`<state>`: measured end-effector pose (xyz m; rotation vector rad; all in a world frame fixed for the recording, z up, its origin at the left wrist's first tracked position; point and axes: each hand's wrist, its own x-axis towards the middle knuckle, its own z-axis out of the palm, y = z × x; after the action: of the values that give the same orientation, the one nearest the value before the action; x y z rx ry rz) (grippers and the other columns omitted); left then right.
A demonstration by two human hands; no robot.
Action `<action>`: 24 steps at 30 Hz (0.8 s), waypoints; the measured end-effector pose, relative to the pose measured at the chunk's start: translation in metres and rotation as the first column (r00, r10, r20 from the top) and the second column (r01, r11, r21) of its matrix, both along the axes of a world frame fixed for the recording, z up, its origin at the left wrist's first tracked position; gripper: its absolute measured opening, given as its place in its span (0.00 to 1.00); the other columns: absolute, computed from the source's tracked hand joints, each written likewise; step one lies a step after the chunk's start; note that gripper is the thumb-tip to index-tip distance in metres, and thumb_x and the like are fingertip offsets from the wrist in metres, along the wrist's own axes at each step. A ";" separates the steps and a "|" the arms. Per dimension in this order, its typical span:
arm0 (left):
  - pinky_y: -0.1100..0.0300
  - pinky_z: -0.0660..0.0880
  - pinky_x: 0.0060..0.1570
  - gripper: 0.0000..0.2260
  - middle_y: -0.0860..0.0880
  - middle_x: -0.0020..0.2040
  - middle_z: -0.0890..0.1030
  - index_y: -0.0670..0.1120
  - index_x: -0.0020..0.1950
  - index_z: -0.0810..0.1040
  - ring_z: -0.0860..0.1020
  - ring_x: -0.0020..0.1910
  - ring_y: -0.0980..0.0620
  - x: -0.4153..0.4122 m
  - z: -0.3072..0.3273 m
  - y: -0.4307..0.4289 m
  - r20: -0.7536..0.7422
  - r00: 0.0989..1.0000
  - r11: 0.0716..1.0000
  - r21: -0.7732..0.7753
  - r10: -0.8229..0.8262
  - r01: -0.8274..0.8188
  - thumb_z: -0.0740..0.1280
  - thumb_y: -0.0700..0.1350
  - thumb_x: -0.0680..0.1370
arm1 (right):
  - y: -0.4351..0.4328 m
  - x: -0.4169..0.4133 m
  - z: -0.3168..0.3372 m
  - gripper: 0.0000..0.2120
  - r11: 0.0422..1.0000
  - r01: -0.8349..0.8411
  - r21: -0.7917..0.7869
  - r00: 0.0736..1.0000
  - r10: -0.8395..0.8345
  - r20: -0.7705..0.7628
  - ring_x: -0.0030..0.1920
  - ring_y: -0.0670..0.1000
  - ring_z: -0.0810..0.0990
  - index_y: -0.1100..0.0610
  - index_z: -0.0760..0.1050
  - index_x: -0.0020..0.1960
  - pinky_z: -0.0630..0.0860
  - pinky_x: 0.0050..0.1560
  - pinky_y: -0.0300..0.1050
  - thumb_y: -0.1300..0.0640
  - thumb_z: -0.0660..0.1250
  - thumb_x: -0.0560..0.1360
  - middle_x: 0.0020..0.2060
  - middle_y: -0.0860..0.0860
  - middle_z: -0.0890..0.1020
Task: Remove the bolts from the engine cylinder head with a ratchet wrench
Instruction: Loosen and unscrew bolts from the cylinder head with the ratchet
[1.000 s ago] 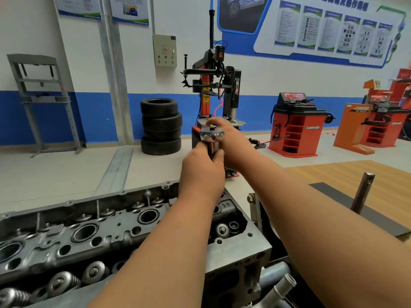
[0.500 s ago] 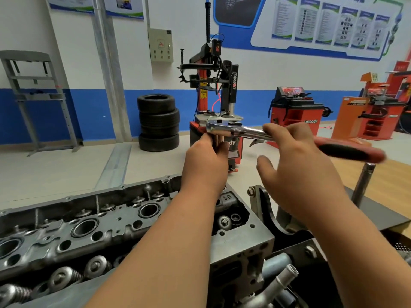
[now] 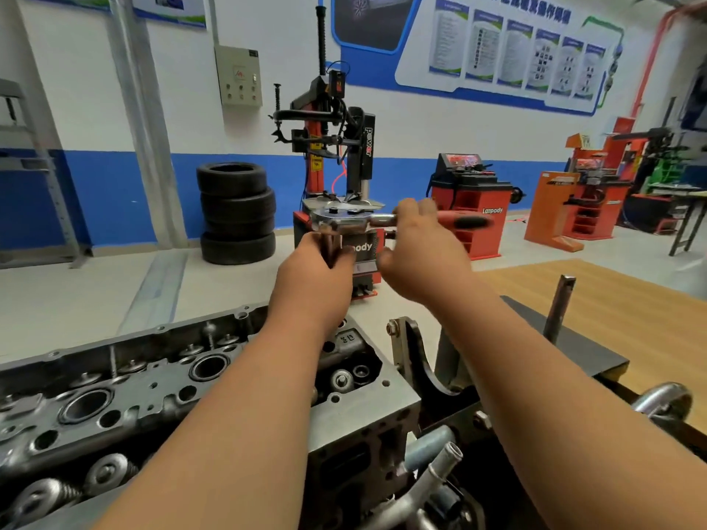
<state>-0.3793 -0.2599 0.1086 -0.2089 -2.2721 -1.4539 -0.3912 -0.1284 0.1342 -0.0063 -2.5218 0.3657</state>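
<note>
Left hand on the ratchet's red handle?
No, the left hand grips the extension bar under the ratchet head; the right hand holds the red handle.

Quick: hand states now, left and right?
Left hand: closed around the extension bar under the ratchet wrench head.
Right hand: fingers curled over the wrench handle, holding it.
</note>
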 end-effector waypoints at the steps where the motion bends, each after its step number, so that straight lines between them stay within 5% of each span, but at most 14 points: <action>1: 0.61 0.66 0.38 0.05 0.54 0.43 0.77 0.52 0.53 0.74 0.74 0.42 0.54 -0.001 0.000 0.000 0.009 1.000 1.000 -0.023 -0.002 0.002 0.62 0.51 0.80 | -0.004 -0.015 0.003 0.26 0.999 -0.033 -0.005 0.999 0.033 0.035 0.45 0.57 0.76 0.57 0.60 0.68 0.71 0.37 0.47 0.58 0.65 0.74 0.66 0.56 0.63; 4: 0.62 0.66 0.35 0.06 0.53 0.44 0.76 0.51 0.55 0.73 0.73 0.41 0.57 0.000 0.000 -0.001 0.016 1.000 0.999 -0.044 -0.001 0.002 0.59 0.49 0.81 | -0.022 -0.050 0.012 0.29 0.982 -0.173 -0.077 0.975 0.182 0.128 0.50 0.57 0.78 0.55 0.59 0.72 0.75 0.48 0.49 0.62 0.64 0.73 0.71 0.57 0.60; 8: 0.52 0.76 0.50 0.08 0.48 0.53 0.80 0.50 0.58 0.74 0.80 0.50 0.48 0.004 0.001 -0.007 -0.005 1.000 1.000 -0.013 -0.005 0.005 0.60 0.47 0.81 | -0.042 -0.068 0.017 0.32 0.910 -0.396 -0.123 0.900 0.411 0.146 0.54 0.53 0.76 0.53 0.60 0.72 0.74 0.56 0.49 0.59 0.69 0.73 0.67 0.54 0.70; 11: 0.48 0.77 0.52 0.08 0.47 0.50 0.82 0.49 0.57 0.77 0.81 0.48 0.46 0.006 0.000 -0.009 -0.039 0.999 1.000 -0.008 0.022 -0.022 0.63 0.47 0.80 | -0.044 -0.070 0.009 0.31 0.877 -0.446 -0.175 0.881 0.465 0.086 0.51 0.50 0.76 0.52 0.61 0.71 0.74 0.54 0.48 0.59 0.70 0.72 0.64 0.53 0.73; 14: 0.51 0.78 0.49 0.07 0.48 0.47 0.82 0.50 0.54 0.79 0.81 0.46 0.48 0.006 0.000 -0.008 -0.058 0.998 0.999 -0.010 0.034 -0.035 0.64 0.48 0.79 | -0.038 -0.072 0.003 0.28 0.886 -0.399 -0.235 0.907 0.419 0.038 0.45 0.50 0.76 0.49 0.62 0.69 0.73 0.46 0.46 0.62 0.67 0.72 0.63 0.52 0.73; 17: 0.51 0.78 0.49 0.08 0.48 0.47 0.82 0.50 0.54 0.80 0.81 0.47 0.48 0.006 0.000 -0.007 -0.061 0.997 0.999 -0.029 0.042 -0.044 0.64 0.48 0.79 | -0.032 -0.063 0.001 0.26 0.916 -0.316 -0.246 0.940 0.337 0.047 0.48 0.56 0.79 0.47 0.62 0.68 0.77 0.48 0.54 0.61 0.65 0.73 0.70 0.54 0.66; 20: 0.51 0.78 0.47 0.07 0.48 0.45 0.82 0.50 0.52 0.80 0.81 0.46 0.48 0.007 0.000 -0.006 -0.063 0.996 0.997 -0.040 0.058 -0.060 0.64 0.49 0.79 | -0.017 -0.042 -0.001 0.25 0.973 -0.195 -0.126 0.981 0.196 -0.002 0.50 0.58 0.78 0.50 0.61 0.70 0.74 0.41 0.50 0.58 0.62 0.75 0.72 0.52 0.61; 24: 0.55 0.76 0.44 0.07 0.49 0.42 0.82 0.50 0.51 0.80 0.80 0.44 0.49 0.006 0.000 -0.008 -0.063 0.996 0.998 -0.018 0.061 -0.062 0.64 0.50 0.79 | 0.006 0.001 -0.005 0.26 0.998 -0.037 0.041 0.998 0.039 -0.058 0.40 0.57 0.76 0.51 0.58 0.71 0.69 0.33 0.45 0.55 0.62 0.75 0.68 0.52 0.62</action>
<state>-0.3736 -0.2675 0.1082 -0.1864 -2.2240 -1.3746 -0.3903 -0.1226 0.1295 0.0668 -2.4734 0.3263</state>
